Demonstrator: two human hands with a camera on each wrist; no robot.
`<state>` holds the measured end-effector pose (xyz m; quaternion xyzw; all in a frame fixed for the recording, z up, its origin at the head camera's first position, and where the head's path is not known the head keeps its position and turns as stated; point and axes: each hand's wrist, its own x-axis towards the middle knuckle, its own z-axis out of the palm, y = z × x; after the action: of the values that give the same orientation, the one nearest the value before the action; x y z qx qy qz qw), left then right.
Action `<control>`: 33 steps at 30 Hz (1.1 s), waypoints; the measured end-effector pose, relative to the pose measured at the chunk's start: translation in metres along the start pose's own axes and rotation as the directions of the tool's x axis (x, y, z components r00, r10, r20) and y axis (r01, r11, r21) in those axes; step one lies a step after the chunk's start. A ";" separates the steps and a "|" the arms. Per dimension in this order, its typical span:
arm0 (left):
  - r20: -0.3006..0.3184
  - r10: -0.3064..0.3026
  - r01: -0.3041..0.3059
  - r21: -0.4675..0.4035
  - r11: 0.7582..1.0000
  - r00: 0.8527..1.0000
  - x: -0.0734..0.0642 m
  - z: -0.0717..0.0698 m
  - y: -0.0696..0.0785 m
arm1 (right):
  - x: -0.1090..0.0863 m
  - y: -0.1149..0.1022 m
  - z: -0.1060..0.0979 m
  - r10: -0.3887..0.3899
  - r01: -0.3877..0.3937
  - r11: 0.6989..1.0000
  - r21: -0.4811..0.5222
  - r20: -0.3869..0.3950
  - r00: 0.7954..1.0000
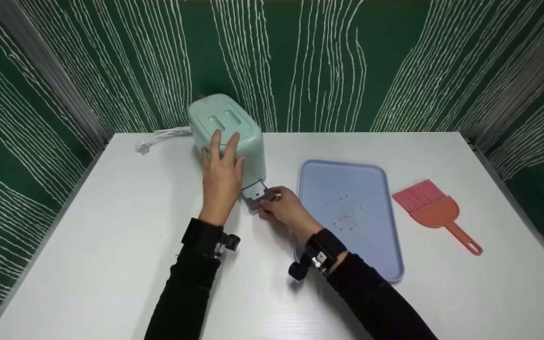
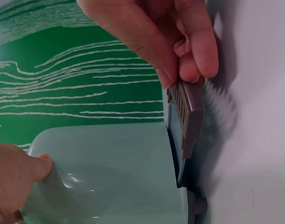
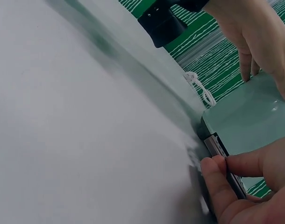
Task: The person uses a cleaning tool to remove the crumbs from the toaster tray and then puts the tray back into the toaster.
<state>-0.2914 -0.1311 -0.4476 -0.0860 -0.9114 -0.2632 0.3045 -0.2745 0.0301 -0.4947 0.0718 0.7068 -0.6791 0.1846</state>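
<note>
A mint-green toaster with a lid over its top stands at the back of the table. My left hand rests on it, fingers spread and fairly straight over the top, thumb near the upper edge. From the low end of the toaster juts a crumb tray, partly out, with a grey-brown ridged handle. Thumb and fingers of my right hand pinch that handle, close above the table. The right wrist view shows the same pinch, with the toaster body behind the fingers.
Right of the toaster lies a blue-lavender tray with scattered crumbs; my right forearm passes over its lower left part. Farther right is a pink-bristled brush with an orange handle. A white cord and plug lie left of the toaster, near the green wall.
</note>
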 end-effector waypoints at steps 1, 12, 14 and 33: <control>0.002 -0.004 0.004 -0.002 1.000 1.000 0.000 0.000 0.000 | 0.001 0.000 0.000 0.002 -0.002 1.000 0.009 -0.004 1.000; 0.005 -0.021 0.021 -0.021 1.000 1.000 0.000 0.000 0.001 | 0.011 0.003 0.001 0.000 0.001 0.999 0.034 -0.029 1.000; 0.004 -0.022 0.023 -0.017 1.000 1.000 0.000 0.000 0.001 | 0.012 0.003 0.002 0.004 -0.003 0.999 0.032 -0.027 1.000; -0.003 -0.009 0.009 0.006 1.000 1.000 0.001 0.001 0.000 | 0.021 0.003 0.002 0.014 -0.014 0.999 -0.030 0.006 1.000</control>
<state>-0.2924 -0.1310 -0.4476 -0.0805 -0.9120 -0.2621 0.3050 -0.2932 0.0254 -0.5048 0.0719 0.7157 -0.6675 0.1924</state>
